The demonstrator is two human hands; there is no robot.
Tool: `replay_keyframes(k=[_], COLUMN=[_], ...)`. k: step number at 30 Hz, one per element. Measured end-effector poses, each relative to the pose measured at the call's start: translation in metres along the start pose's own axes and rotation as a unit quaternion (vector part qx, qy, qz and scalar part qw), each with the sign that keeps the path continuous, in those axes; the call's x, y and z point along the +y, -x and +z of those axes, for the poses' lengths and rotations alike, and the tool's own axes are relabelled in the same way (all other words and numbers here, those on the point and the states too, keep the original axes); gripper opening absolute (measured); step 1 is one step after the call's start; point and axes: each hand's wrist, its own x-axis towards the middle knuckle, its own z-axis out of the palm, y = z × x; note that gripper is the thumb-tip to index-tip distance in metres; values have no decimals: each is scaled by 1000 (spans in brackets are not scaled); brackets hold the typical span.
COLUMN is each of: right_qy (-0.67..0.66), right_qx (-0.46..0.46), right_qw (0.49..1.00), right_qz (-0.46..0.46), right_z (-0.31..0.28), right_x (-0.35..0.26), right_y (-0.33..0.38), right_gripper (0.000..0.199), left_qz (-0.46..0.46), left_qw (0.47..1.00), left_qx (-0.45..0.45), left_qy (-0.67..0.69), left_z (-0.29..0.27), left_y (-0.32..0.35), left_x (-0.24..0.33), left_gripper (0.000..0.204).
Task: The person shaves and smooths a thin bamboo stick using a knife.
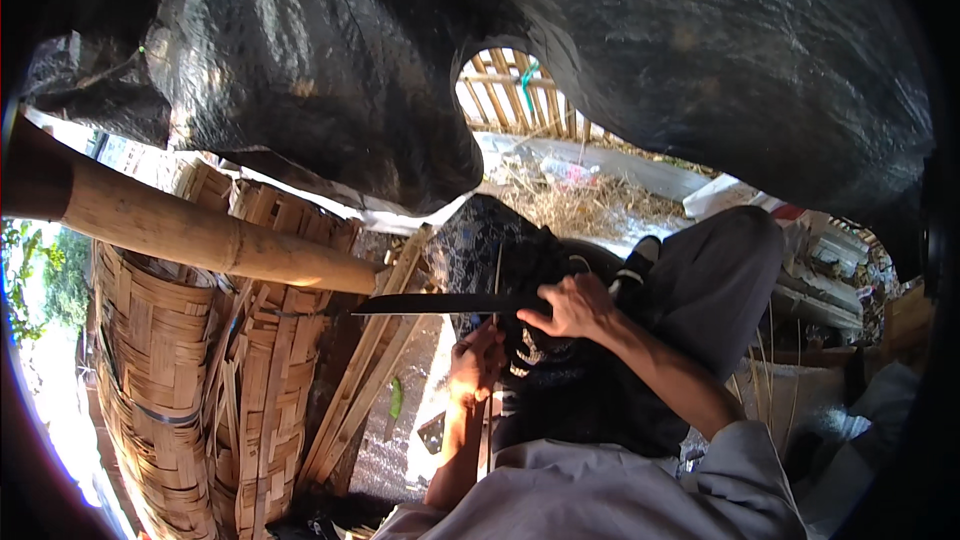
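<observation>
My right hand [577, 306] is closed round the grip of a long knife like a machete, its dark blade [430, 304] pointing left, roughly level, over my lap. Just below the blade, my left hand [476, 362] is closed on a thin strip [490, 432], probably bamboo. The strip runs up past the blade and down toward my body. Blade and strip cross close above the left fingers; whether they touch, I cannot tell. Dark patterned cloth [500, 240] lies beyond my hands, beside my bent right knee [745, 240].
Tall woven bamboo baskets [155, 350] stand on the left, with a thick bamboo pole [220, 240] slanting across them. Long wooden slats [365, 365] lean beside the baskets. A black plastic sheet [330, 70] hangs overhead. Straw [560, 202] and a slatted fence [510, 90] lie beyond.
</observation>
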Motion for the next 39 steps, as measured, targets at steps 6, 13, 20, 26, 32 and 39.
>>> replay_keyframes(k=[6, 13, 20, 26, 32, 39], right_qy=[-5, -36, 5, -32, -57, -5], right_qx=[23, -37, -73, -9, -59, -21], right_qw=[1000, 998, 995, 994, 996, 999], right_qz=[-7, 21, 64, 103, -29, 31], right_z=[2, -2, -9, 0, -14, -1], right_x=[2, -2, 10, 19, -9, 4], right_y=[3, -1, -5, -7, 6, -1], right_gripper=[58, 53, 57, 54, 53, 57], left_qz=[-19, 0, 10, 6, 12, 21], left_qw=[990, 1000, 999, 1000, 988, 999], left_qx=[65, -1, -33, -5, -84, 2], left_qy=[-120, 16, 17, 27, 128, 32], left_z=[10, -3, -14, -12, -8, -6], left_y=[4, -10, 3, 3, -8, 0], left_x=[7, 1, -7, 0, 11, 3], left_gripper=[14, 24, 14, 23, 21, 21])
